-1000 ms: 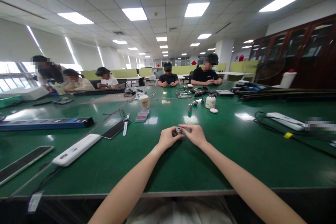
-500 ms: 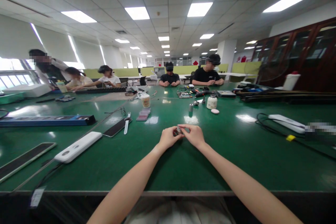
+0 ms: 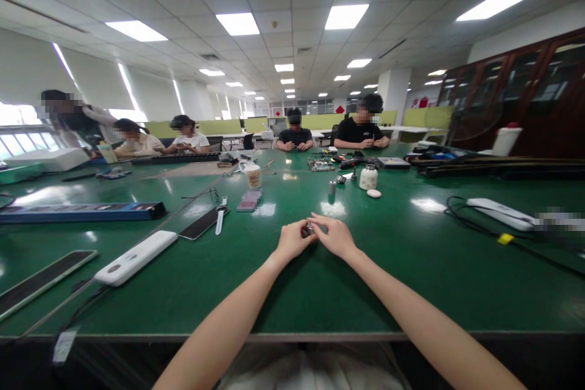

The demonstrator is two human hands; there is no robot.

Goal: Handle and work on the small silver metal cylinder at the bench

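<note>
Just in front of me on the green table [image 3: 411, 274], my left hand [image 3: 292, 240] is curled around a small silvery metal cylinder [image 3: 309, 229]. My right hand [image 3: 337, 236] meets it from the other side, its fingertips closed at the top of the cylinder. Fingers cover most of the piece, so its exact kind does not show. Beyond my hands stand another small metal cylinder [image 3: 332, 189] and a white jar [image 3: 368, 177]. A pale pink round lid [image 3: 373, 194] lies beside the jar.
To my left lie a white power strip [image 3: 137, 258], a dark phone [image 3: 199, 223], a watch [image 3: 221, 216] and a tablet-like device [image 3: 41, 283]. A paper cup [image 3: 253, 176] stands farther off. Another power strip [image 3: 500, 214] with cables is at right. Several people sit across the table.
My right hand's fingers have shifted slightly at the top of the metal cylinder; my left hand keeps its place. At far left, a standing person has moved left and drawn an arm back.
</note>
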